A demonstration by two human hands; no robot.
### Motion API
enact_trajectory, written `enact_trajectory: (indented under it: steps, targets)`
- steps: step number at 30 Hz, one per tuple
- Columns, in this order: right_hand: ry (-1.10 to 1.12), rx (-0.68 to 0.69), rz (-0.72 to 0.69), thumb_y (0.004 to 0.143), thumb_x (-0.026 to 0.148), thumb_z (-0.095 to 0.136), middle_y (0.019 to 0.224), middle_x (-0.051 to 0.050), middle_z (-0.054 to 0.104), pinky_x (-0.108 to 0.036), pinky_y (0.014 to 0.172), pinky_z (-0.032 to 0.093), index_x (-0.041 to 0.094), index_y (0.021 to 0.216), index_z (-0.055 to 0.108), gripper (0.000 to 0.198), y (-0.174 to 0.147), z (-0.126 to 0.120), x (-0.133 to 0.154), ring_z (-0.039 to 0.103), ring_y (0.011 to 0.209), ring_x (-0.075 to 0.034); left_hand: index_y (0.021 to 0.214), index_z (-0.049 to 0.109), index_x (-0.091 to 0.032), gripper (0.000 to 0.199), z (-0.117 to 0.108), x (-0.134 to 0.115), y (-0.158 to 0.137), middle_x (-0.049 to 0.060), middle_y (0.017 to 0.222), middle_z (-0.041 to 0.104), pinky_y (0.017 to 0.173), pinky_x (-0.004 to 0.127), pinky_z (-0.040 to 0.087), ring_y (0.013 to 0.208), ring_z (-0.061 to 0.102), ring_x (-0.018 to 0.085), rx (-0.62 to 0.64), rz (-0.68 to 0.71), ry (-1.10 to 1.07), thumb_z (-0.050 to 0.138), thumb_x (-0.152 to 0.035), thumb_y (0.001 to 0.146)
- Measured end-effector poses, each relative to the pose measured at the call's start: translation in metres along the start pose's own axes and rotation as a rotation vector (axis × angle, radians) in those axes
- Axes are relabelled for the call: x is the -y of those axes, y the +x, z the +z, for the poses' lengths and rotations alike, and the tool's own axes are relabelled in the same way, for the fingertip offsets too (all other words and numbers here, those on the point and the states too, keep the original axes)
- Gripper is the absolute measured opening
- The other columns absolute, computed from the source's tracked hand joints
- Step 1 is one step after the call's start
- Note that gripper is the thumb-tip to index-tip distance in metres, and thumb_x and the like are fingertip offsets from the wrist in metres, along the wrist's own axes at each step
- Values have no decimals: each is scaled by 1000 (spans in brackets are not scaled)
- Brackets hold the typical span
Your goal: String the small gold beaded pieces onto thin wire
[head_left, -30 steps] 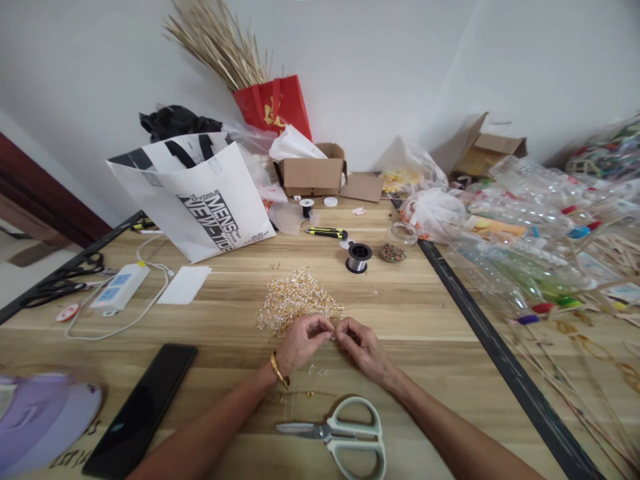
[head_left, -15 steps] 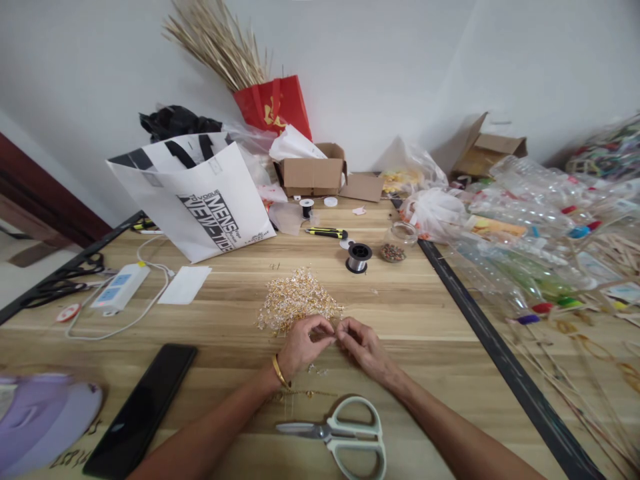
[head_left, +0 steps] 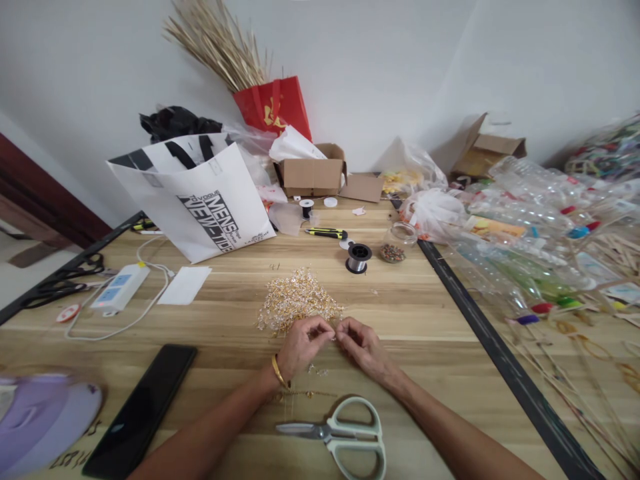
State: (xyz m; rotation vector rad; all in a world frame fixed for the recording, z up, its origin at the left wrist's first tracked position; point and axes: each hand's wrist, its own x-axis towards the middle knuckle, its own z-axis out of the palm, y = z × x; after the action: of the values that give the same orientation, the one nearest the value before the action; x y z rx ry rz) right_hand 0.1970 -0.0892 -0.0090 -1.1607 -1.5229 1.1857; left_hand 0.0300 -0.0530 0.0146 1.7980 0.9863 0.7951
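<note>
My left hand (head_left: 303, 343) and my right hand (head_left: 364, 347) meet fingertip to fingertip over the wooden table, each in a pinch. A tiny shiny piece shows between the fingertips, too small to name. Just beyond my left hand lies a heap of gold and clear beads (head_left: 297, 297). Under the hands are a few loose clear beads (head_left: 317, 370). A thin gold chain (head_left: 310, 394) stretches across the table nearer to me, by my left wrist, which wears a gold bracelet (head_left: 281, 372). Closest to me lie scissors (head_left: 330, 432) with pale green handles, blades pointing left.
A wire spool (head_left: 359, 258), a utility knife (head_left: 326, 233) and a glass jar of beads (head_left: 397, 243) stand or lie beyond the heap. At left are a black phone (head_left: 143, 407), a power strip (head_left: 120, 288) and a white bag (head_left: 200, 200). Plastic bottles (head_left: 530, 207) crowd the right.
The fingertips of both hands have shifted very slightly, and a small shiny piece between them shows more clearly. Everything else on the table stays where it was.
</note>
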Motion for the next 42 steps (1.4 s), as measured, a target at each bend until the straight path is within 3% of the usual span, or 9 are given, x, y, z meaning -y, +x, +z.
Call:
enact_trajectory:
  steps: [7, 11, 18, 33, 42]
  targets:
    - [-47, -25, -18, 85, 42, 52, 59, 3, 43, -22, 50, 30, 16, 75, 53, 28, 0, 1, 0, 37, 54, -10, 72, 52, -13, 24, -2, 4, 3, -1, 62, 53, 51, 21, 48, 57, 55, 10, 71, -143, -322, 60, -36, 77]
    - [-28, -13, -1, 86, 43, 50, 58, 3, 42, -22, 50, 29, 16, 75, 53, 29, 0, 1, -4, 37, 54, -10, 76, 46, -15, 29, -1, 3, 3, -2, 63, 55, 50, 22, 51, 57, 60, 12, 51, -184, -380, 58, -42, 78]
    - [-65, -19, -25, 87, 40, 49, 56, 4, 41, -22, 49, 28, 16, 74, 52, 27, 0, 1, -4, 35, 51, -10, 81, 41, -19, 28, 1, 2, -1, -3, 60, 59, 48, 25, 52, 53, 63, 15, 89, -216, -370, 49, -46, 83]
    - [-89, -51, -26, 85, 33, 52, 52, 7, 31, -21, 46, 24, 16, 73, 53, 21, -1, 2, -4, 29, 48, -9, 83, 37, -22, 27, 2, 4, -4, -4, 50, 57, 34, 20, 40, 37, 55, 13, 106, -186, -185, 34, -48, 89]
    - [53, -101, -68, 84, 34, 56, 65, 1, 48, -20, 47, 35, 16, 74, 53, 21, -1, 3, -3, 43, 53, -9, 84, 38, -22, 25, 4, 5, -4, -4, 47, 57, 33, 20, 39, 34, 54, 13, 155, -194, -194, 38, -46, 89]
